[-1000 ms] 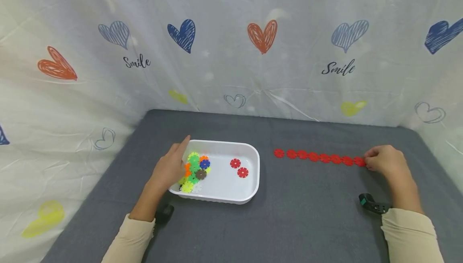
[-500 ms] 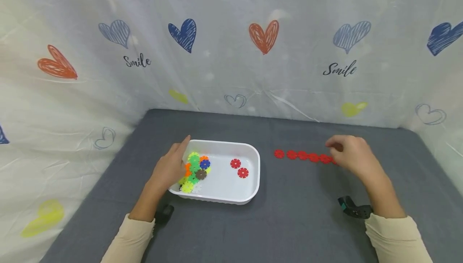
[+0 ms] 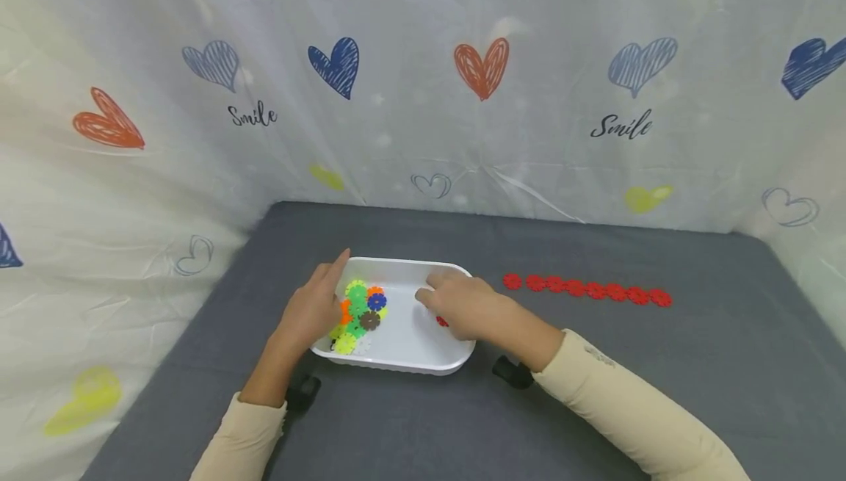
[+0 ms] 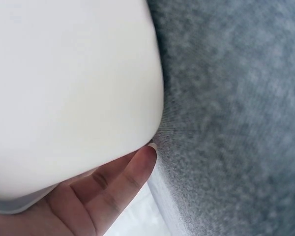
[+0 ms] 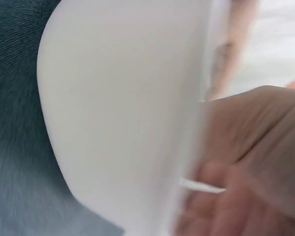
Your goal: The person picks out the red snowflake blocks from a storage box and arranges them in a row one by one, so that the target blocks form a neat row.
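Note:
My left hand (image 3: 311, 308) holds the left end of the white plastic tray (image 3: 403, 369); in the left wrist view its fingers (image 4: 123, 184) lie against the outer wall. My right hand (image 3: 459, 305) is inside the tray's right end, fingers bent and apart, with nothing seen between them. A red snowflake disc (image 3: 442, 321) shows partly below that hand, which hides the space around it. The right wrist view is blurred, showing the hand (image 5: 246, 172) past the tray wall. A row of several red snowflake discs (image 3: 595, 290) lies on the table to the right.
Mixed snowflake discs, including a green one (image 3: 358, 308), a blue one (image 3: 377, 302) and a brown one (image 3: 369, 319), lie in the tray's left end. Grey cloth (image 3: 410, 429) covers the table. A white curtain (image 3: 396, 136) printed with hearts hangs behind.
My right hand has left the right end of the red row and moved left into the tray, over the red discs there. My left hand has stayed at the tray.

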Demonstrator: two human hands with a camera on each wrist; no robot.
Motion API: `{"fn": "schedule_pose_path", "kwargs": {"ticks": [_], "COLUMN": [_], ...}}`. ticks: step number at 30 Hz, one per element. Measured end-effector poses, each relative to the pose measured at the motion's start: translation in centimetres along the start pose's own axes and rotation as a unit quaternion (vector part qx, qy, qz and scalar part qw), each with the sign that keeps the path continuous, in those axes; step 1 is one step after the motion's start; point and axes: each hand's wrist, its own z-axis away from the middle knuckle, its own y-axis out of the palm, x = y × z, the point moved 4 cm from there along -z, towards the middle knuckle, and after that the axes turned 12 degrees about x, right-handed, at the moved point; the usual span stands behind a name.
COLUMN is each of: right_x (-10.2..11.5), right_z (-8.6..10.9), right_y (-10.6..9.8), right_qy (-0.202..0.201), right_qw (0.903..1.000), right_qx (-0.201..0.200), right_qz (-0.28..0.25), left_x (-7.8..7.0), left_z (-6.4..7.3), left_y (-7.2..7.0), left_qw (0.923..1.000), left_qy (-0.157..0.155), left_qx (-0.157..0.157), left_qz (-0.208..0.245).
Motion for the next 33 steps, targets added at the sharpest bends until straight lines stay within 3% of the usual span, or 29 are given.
{"fn": "schedule_pose_path", "kwargs": {"ticks": [3,9,18,21,28,33], "right_x": [0.2,-0.3,-0.6,-0.7,-1.0,-1.1], "right_z": [-1.6,-2.3,-2.9,-3.0,-2.8,-2.8], "right_y": [1.2,1.9,2.1,2.4,2.8,2.9], "right_qy": [0.016,0.009,-0.009,-0.022,-0.044,-0.039], "right_qw": [0.9978,0.9990,0.9982,0.9988,0.9957,0.9931], "right_qx": [0.054,0.037,0.057,0.031,-0.069,-0.090], "right_qz": [0.035,0.023,-0.019,-0.031,-0.044,-0.064], "left_x": [0.1,-0.1,0.1,0.1,0.1,0.1], "left_z": [0.1,0.0,-0.1,-0.1,-0.1,-0.1], "left_y": [-0.1,-0.4,-0.1,0.0,0.1,0.1], "left_qw": [1.0000,1.0000,1.0000,0.9999,0.9999,0.9999], "left_qy": [0.001,0.003,-0.003,-0.009,-0.007,-0.008], "left_qx": [0.001,-0.004,0.000,0.001,-0.004,-0.004], "left_qz": [-0.002,-0.008,-0.007,-0.006,-0.010,-0.010]}}
